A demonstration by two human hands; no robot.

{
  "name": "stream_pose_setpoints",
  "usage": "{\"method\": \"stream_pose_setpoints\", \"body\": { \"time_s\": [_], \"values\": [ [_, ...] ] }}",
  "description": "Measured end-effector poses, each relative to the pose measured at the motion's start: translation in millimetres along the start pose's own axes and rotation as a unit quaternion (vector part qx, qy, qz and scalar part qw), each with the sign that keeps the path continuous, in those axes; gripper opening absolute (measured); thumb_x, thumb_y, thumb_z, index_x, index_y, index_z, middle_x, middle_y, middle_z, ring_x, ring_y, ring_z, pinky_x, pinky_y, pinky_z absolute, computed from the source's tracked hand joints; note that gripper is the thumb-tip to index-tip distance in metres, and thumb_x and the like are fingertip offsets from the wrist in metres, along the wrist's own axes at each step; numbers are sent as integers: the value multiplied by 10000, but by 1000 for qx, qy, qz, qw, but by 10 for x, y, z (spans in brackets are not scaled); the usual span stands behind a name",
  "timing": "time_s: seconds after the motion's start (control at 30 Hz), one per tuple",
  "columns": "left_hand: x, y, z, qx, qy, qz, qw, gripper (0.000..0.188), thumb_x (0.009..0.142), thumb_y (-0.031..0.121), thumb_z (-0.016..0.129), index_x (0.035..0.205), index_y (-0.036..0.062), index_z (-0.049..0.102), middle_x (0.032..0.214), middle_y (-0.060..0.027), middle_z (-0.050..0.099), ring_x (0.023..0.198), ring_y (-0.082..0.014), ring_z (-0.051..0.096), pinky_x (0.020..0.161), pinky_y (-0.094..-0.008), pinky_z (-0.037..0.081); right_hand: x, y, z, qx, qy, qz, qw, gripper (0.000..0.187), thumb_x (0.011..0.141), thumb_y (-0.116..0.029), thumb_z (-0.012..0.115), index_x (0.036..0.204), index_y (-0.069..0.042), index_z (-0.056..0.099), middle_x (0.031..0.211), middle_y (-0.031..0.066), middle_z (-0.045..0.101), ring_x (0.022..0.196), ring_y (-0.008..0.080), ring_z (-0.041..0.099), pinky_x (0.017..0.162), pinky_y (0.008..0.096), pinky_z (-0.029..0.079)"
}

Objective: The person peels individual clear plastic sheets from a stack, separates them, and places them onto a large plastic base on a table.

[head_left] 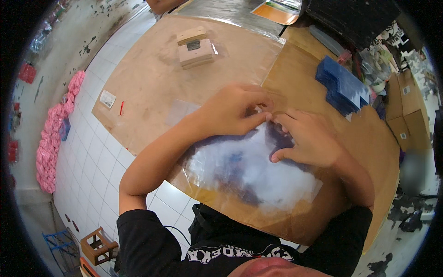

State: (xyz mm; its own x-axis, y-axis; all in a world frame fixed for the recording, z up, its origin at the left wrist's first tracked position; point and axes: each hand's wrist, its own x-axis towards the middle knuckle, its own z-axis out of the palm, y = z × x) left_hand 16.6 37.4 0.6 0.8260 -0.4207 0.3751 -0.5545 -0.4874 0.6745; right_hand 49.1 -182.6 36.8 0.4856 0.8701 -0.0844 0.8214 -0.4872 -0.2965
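A glossy clear plastic sheet or bag [221, 161] lies on the brown-covered table close to my body, with strong white glare across it. Over its far edge my left hand [237, 108] is closed, thumb and fingertips pinched together; what sits between them is too small to make out. My right hand [314, 138] meets it from the right. Its fingertips are curled near the left hand's pinch, while its thumb stands apart, low over the plastic. Slight blur softens the fingers.
Farther back stands a light wooden block [196, 53] with a dark inset. A small clear sheet [181, 111] lies beside my left forearm. Blue flat pieces [339, 81] are stacked at the right, near cardboard boxes [406, 101]. A white label [108, 99] lies at the table's left edge.
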Motion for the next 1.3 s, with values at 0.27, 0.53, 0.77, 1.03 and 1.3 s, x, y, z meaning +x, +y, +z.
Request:
{"method": "stream_pose_setpoints", "body": {
  "time_s": [0.27,0.53,0.77,1.03,1.3],
  "values": [
    [-37,-77,-5,215,126,-48,967,312,823,243,614,1046,26,600,1116,-194,565,1013,-340,560,863,-414,441,53,-52,-95,54,-57,42,996,635,612,-424,773,1079,-51,559,974,142,601,945,336,573,795,423,452],
    [-60,-512,-154,483,202,-175,834,678,876,496,470,1265,-59,462,1321,-257,436,1266,-361,383,1065,-479,234,37,-61,-96,54,-46,30,997,636,623,-415,769,1102,-53,558,972,145,602,940,341,574,799,425,450],
    [-59,-529,-148,478,178,-203,836,719,893,527,429,1304,-63,404,1361,-249,395,1300,-368,339,1085,-453,226,35,-56,-82,52,-38,21,998,623,623,-407,766,1091,-51,557,955,153,596,933,347,571,787,427,449],
    [-42,-600,-136,479,218,-166,834,695,871,480,476,1239,-109,463,1305,-270,451,1262,-359,392,1053,-449,271,30,-50,-80,56,-32,17,998,606,628,-409,763,1075,-55,560,945,143,599,925,345,575,784,425,451],
    [-38,-625,-145,480,200,-181,835,711,881,493,454,1257,-110,441,1325,-271,429,1273,-355,382,1070,-443,254,31,-46,-74,47,-31,12,998,627,627,-422,763,1092,-54,561,947,152,598,913,346,578,783,417,456]
  ]
}}
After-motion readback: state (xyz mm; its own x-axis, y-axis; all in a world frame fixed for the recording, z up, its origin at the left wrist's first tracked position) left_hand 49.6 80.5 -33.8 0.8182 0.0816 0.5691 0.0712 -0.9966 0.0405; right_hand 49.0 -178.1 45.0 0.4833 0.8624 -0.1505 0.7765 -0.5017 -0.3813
